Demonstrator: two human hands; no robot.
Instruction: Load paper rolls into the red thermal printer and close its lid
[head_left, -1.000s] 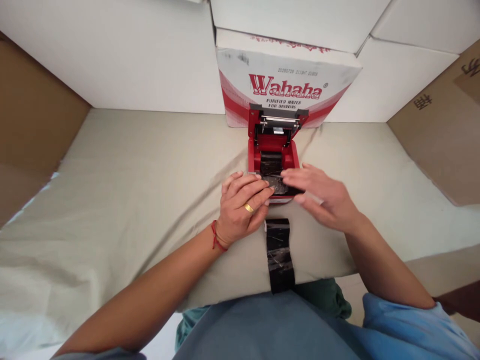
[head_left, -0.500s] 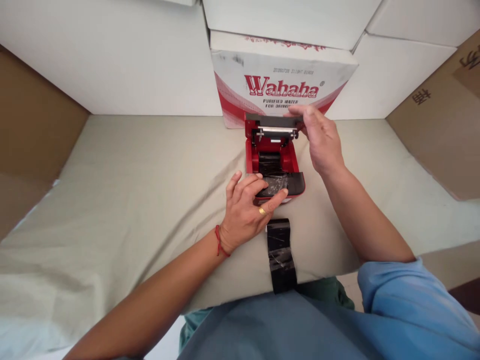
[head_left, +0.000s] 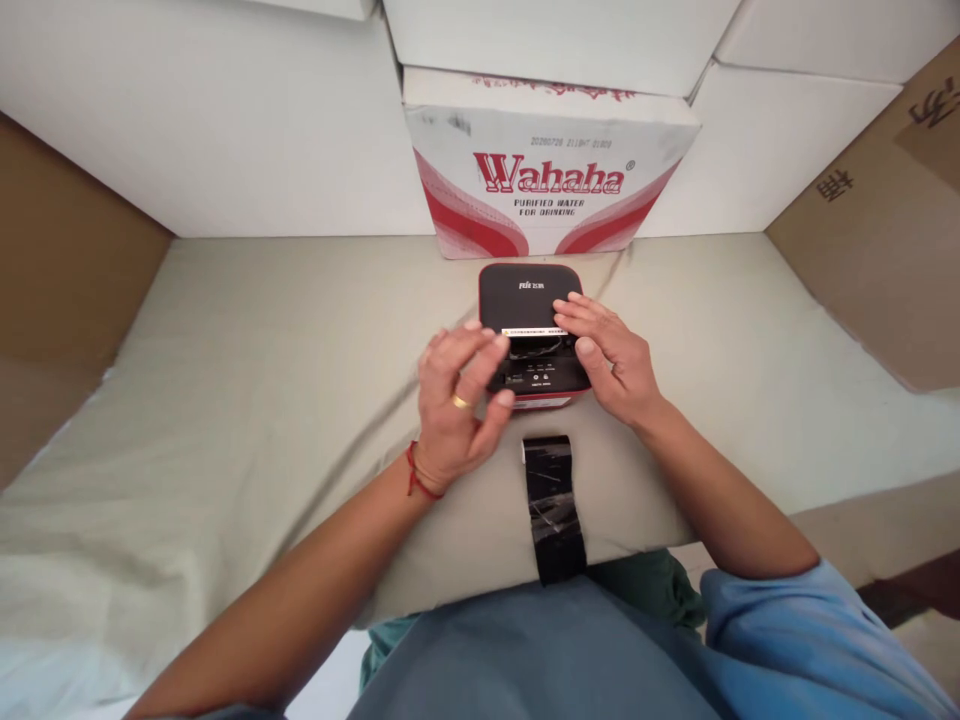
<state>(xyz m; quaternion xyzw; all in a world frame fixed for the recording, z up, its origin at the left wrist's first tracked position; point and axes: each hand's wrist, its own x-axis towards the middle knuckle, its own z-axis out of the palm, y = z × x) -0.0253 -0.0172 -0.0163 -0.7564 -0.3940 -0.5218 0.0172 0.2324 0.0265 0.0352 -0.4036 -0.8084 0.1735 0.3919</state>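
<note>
A small red printer with a black lid (head_left: 531,300) sits closed on the cloth-covered table (head_left: 262,380), in front of a Wahaha carton. My right hand (head_left: 611,362) lies flat on the lid's right side, fingers stretched out over the paper slot. My left hand (head_left: 457,395) hovers at the printer's left front corner, fingers loosely curled and apart, thumb near the red base, holding nothing. A strip of black paper (head_left: 551,505) lies on the cloth in front of the printer and hangs over the table's near edge.
A red and white Wahaha carton (head_left: 551,165) stands against the back, among white boxes (head_left: 225,120). Brown cardboard panels (head_left: 877,220) close in the right and left sides. My blue-clad lap is below the table edge.
The printer lid, upright before, is now shut. My right hand went up to the lid, brought it down and rests on it. My left hand lifted off the black paper at the front.
</note>
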